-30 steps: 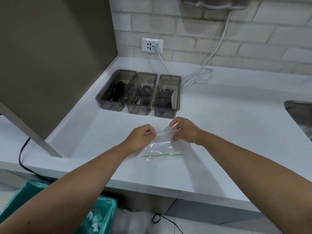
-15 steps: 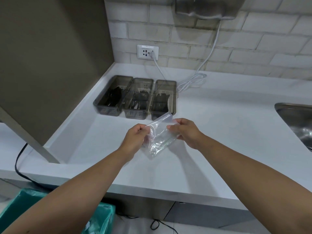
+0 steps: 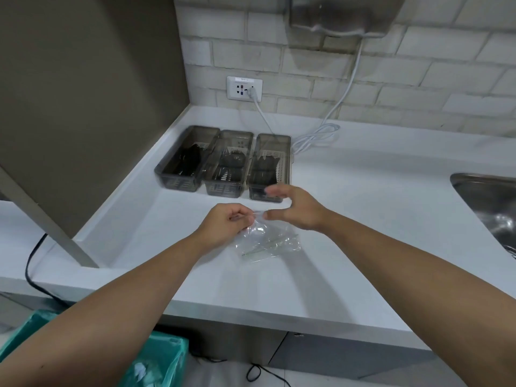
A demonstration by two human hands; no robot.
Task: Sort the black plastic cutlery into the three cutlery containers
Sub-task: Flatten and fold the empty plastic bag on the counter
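Three smoky transparent cutlery containers stand side by side at the back left of the white counter: the left container [image 3: 169, 177], the middle container [image 3: 212, 188] and the right container [image 3: 285, 163]. Each holds black plastic cutlery [image 3: 191, 160]. In front of them a clear zip bag [image 3: 269, 241] with a green seal hangs crumpled down to the counter. My left hand [image 3: 226, 223] pinches the bag's upper edge. My right hand [image 3: 296, 209] hovers just right of that edge, fingers spread and blurred, holding nothing.
A steel sink [image 3: 491, 202] is set into the counter at the right. A white cable [image 3: 315, 138] coils behind the containers, below a wall socket [image 3: 244, 88]. A brown panel [image 3: 83, 93] walls the left side. A teal-lined bin [image 3: 156, 361] stands below the counter edge.
Both hands lifted the bag off the counter. Now my right hand has let go and opened, and the bag has dropped back down from my left hand.
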